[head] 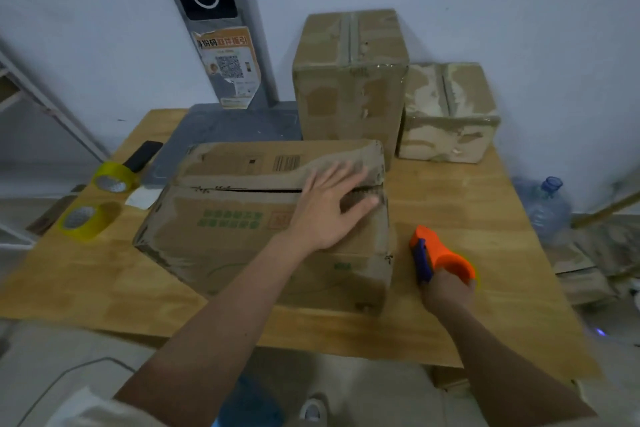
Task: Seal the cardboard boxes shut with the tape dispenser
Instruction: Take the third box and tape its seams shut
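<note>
On the wooden table (478,204), the biggest thing is the wide cardboard box (242,236) at the centre, lying flat with its top flaps folded down; a dark slit still shows along the seam where they meet. Behind it, against the wall, stands a tall box (349,80) with tape running down the middle of its top, and just to the right of that sits a smaller box (448,114), its top flaps closed with a seam across. A grey mat (225,128) lies under the far left edge of the wide box.

The left hand (329,208) rests palm-down on the right end of the wide box, fingers spread wide and flat across the seam, holding nothing, only pressing on the cardboard. The right hand (446,291) hovers near the table just beside the box's right front corner, fingers curled closed around the orange and blue tape dispenser (438,255), whose nose points away from the person, toward the box's right end. Whether the dispenser touches the table cannot be told.

At the table's left edge lie two yellowish tape rolls (114,177), one nearer than the other, well apart from both hands, with a small dark phone-like object (143,154) just beyond them.
</note>
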